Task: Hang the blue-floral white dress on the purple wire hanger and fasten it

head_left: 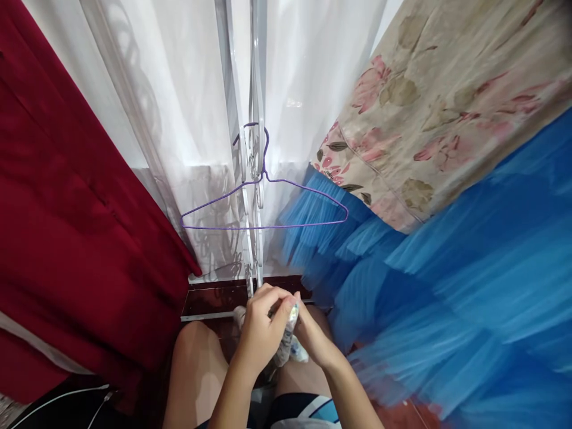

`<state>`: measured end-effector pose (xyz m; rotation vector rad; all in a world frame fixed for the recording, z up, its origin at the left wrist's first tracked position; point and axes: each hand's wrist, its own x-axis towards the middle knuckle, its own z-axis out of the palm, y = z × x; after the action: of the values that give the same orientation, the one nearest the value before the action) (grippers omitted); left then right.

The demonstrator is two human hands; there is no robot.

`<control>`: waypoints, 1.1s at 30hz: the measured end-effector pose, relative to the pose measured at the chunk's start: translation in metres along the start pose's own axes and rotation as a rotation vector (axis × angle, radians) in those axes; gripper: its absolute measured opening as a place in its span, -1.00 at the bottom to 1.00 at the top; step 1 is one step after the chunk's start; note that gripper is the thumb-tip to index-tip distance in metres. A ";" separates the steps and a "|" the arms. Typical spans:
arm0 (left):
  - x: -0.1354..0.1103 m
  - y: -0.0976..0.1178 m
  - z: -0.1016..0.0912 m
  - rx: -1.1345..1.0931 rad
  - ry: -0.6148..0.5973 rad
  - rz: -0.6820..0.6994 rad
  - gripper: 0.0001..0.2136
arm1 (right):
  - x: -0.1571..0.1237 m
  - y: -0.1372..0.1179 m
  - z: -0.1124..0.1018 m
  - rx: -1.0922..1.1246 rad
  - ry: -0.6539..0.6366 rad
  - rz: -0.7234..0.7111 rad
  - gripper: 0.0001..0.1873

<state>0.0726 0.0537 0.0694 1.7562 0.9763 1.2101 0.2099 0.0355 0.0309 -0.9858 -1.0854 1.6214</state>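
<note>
Low in the head view, my left hand is closed, its thumb and curled fingers pinching a small whitish, patterned bundle. It looks like soft cloth or plastic; its exact kind is unclear. My right hand presses its fingers against the other side of the bundle, close to my left thumb. Just below hang a grey textured piece and a white piece with blue marks, perhaps parts of the same bundle. Beyond my hands, a purple wire hanger hangs with nothing on it.
The hanger hooks onto a white metal rack before a white curtain. Dark red fabric hangs at the left. Blue tulle and floral cloth fill the right. My bare knees are below.
</note>
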 end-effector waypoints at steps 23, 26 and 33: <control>-0.005 -0.060 -0.148 0.657 -0.225 -0.003 -0.74 | -0.014 -0.138 -0.044 -0.451 0.063 -0.099 -0.66; 0.030 -0.062 -0.189 0.804 -0.114 0.039 -0.72 | -0.001 -0.145 -0.038 -0.702 -0.017 -0.172 -0.42; 0.119 -0.049 -0.235 0.820 0.148 0.032 -0.75 | 0.075 -0.137 -0.026 -1.058 0.194 -0.539 -0.27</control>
<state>-0.1287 0.2204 0.1265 2.3141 1.7025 1.0313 0.2496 0.1384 0.1447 -1.2917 -1.9109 0.4342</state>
